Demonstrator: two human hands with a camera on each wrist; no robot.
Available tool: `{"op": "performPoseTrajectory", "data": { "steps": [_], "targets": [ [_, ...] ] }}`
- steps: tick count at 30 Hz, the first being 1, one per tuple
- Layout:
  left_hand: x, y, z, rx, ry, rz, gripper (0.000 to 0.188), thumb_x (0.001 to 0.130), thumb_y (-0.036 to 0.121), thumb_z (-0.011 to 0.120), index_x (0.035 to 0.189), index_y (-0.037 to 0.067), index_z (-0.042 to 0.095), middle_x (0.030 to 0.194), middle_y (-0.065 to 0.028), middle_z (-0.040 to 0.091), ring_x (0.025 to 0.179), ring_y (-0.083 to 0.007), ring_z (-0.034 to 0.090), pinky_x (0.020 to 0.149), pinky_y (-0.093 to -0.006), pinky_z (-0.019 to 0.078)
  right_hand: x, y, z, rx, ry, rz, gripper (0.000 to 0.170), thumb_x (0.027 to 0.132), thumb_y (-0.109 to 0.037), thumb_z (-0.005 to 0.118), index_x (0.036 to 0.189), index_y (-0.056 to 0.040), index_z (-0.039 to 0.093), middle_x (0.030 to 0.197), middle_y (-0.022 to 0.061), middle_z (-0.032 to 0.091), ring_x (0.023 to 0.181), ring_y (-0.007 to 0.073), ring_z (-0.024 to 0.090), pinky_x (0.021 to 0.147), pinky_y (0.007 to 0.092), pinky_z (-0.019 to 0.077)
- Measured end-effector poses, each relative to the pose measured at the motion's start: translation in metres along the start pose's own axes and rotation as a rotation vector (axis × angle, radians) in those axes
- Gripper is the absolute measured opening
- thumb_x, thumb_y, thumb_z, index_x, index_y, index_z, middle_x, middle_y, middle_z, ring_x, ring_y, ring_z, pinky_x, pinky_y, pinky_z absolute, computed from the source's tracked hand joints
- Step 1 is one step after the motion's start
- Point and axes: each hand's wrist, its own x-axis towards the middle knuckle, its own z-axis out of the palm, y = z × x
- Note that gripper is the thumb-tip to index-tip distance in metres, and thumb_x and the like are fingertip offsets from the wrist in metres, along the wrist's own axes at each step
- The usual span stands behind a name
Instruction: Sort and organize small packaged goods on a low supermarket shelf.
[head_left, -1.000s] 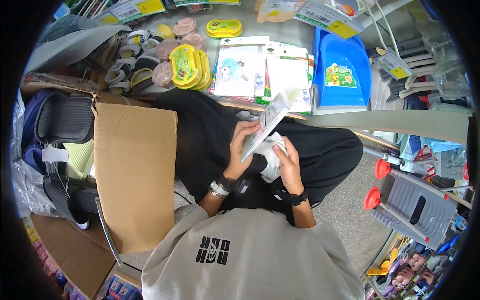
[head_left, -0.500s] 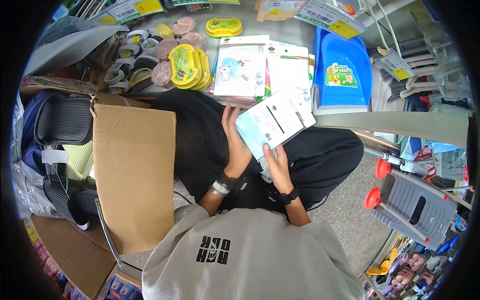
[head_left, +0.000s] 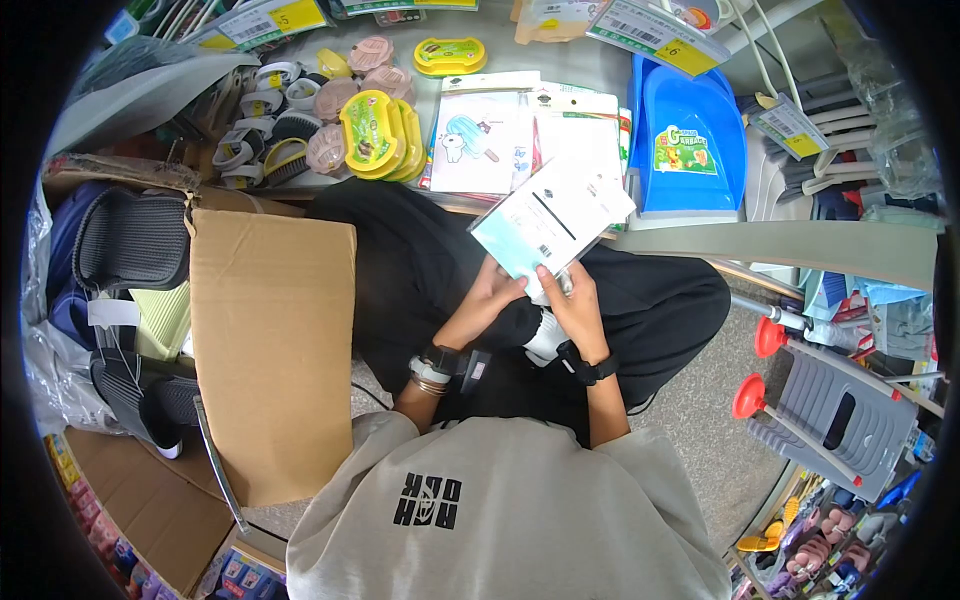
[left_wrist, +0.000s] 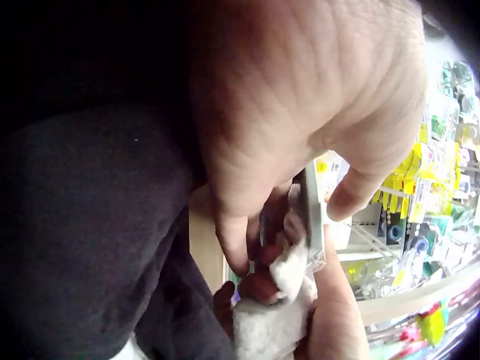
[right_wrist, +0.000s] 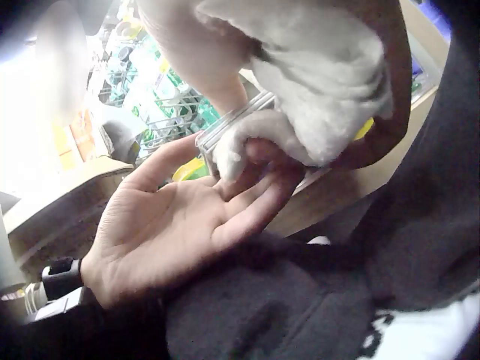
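Observation:
Both hands hold a flat white and pale-blue packet (head_left: 540,222) by its lower end, above the lap. The left hand (head_left: 486,304) pinches its lower left corner, thumb on top. At the lower right, the right hand (head_left: 577,312) has its thumb on the packet's face and also grips a crumpled white cloth (head_left: 541,291). In the left wrist view the packet stands edge-on beside the cloth (left_wrist: 281,315). The right wrist view shows the cloth (right_wrist: 322,82) bunched under the packet, with the left hand's (right_wrist: 180,217) fingers beneath.
Packets (head_left: 478,150), yellow boxes (head_left: 372,135), brushes (head_left: 285,160) and a blue dustpan (head_left: 690,140) lie on the shelf ahead. A cardboard box flap (head_left: 270,350) stands at the left, with slippers beyond. Plungers (head_left: 748,396) and a grey step stool (head_left: 840,420) are at the right.
The packet first turned from nearly edge-on to face up, then shifted slightly. The left hand moved from the packet's left side down to its lower corner, closer to the right hand.

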Motion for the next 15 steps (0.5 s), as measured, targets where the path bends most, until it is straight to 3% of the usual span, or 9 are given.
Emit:
{"op": "performPoseTrajectory", "data": {
  "steps": [3,6,10,11,15],
  "targets": [
    [0.002,-0.002,0.001,0.089,-0.037,0.001,0.055,0.096,0.008,0.055,0.143,0.005,0.027,0.132,-0.0108,0.048,0.119,-0.018,0.051,0.093,-0.034,0.0474,0.001,0.001,-0.013,-0.083,0.02,-0.034,0.032,0.09,-0.021,0.066,0.109,0.0035,0.059,0.087,0.018,0.068,0.079,0.023,0.066,0.072,0.0328,0.0498],
    [0.004,-0.004,-0.002,0.084,-0.077,-0.021,0.049,0.096,0.011,0.056,0.138,0.001,0.032,0.124,-0.0103,0.054,0.11,-0.0162,0.054,0.086,-0.0312,0.0486,-0.004,0.001,-0.024,-0.12,0.171,0.024,0.031,0.09,-0.019,0.065,0.11,0.0031,0.058,0.085,0.0173,0.067,0.077,0.0268,0.066,0.071,0.0341,0.0502],
    [0.005,-0.002,0.0,0.099,-0.054,-0.005,0.046,0.095,0.01,0.057,0.135,0.001,0.037,0.117,-0.0092,0.058,0.101,-0.0134,0.057,0.08,-0.0294,0.0501,-0.011,-0.015,-0.03,-0.208,0.3,-0.048,0.026,0.091,-0.01,0.056,0.115,0.0019,0.054,0.098,0.0208,0.065,0.088,0.0276,0.064,0.079,0.0346,0.0488],
    [0.004,-0.001,0.001,0.094,-0.045,0.002,0.046,0.095,0.009,0.057,0.135,0.0,0.037,0.116,-0.0088,0.059,0.098,-0.0127,0.058,0.079,-0.0292,0.0505,-0.013,-0.023,-0.033,-0.199,0.27,-0.03,0.029,0.091,-0.006,0.051,0.119,0.0029,0.05,0.11,0.023,0.059,0.099,0.0291,0.061,0.087,0.0358,0.0455],
    [0.005,-0.004,-0.004,0.112,-0.085,0.013,0.05,0.093,0.004,0.058,0.136,0.001,0.034,0.119,-0.0123,0.059,0.101,-0.0154,0.06,0.08,-0.0299,0.0506,-0.01,-0.026,-0.032,-0.203,0.352,-0.145,0.038,0.087,-0.001,0.049,0.124,0.0055,0.041,0.117,0.0217,0.049,0.108,0.0329,0.053,0.096,0.0379,0.039]
  ]
}}
